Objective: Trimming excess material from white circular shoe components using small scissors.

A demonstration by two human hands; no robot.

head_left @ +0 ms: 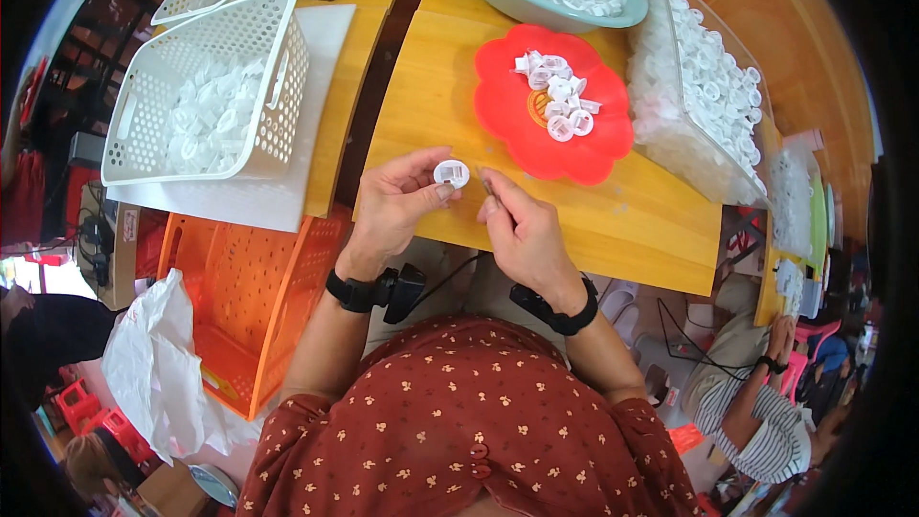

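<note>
Over the near edge of the yellow table, my left hand pinches a small round white plastic part between thumb and fingers. Its face has a rectangular cutout. Close by on the right, my right hand is closed, thumb against index finger, with its tip just apart from the part. Something small and dark shows at that pinch, too small to name. Past my hands lies a red flower-shaped plate with several similar white parts heaped on it.
A white perforated basket of translucent pieces stands at left on a white board. At the back are a teal bowl and a clear bin, both full of white parts. An orange crate sits lower left; another person is at right.
</note>
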